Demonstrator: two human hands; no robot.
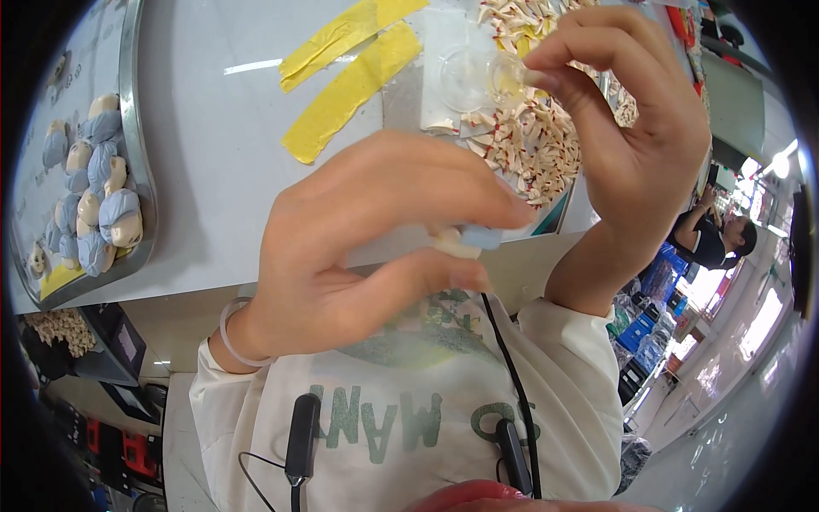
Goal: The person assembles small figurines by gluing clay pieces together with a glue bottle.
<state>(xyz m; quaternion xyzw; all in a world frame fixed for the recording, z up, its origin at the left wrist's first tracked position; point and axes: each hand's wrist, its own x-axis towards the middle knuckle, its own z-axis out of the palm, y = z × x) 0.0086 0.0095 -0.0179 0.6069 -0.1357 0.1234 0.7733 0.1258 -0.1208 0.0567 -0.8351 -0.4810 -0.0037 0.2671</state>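
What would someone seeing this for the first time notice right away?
Two bare hands fill the middle: the left hand pinches a small cream and blue figurine between thumb and fingers, while the right hand holds a small clear plastic shell up by its fingertips. Behind them on the white table lie yellow tape strips, a heap of small pale parts and, at far left, a tray of finished blue and cream figurines.

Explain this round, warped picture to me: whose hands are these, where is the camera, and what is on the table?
One fisheye camera worn on a person's head looks down, so edges bend. The two bare hands are that person's own. The left hand pinches a small cream-and-blue piece between its fingers. The right hand holds a small clear cup. On the white table lie yellow tape strips, a heap of small cream pieces and a metal tray of blue-and-cream figures.
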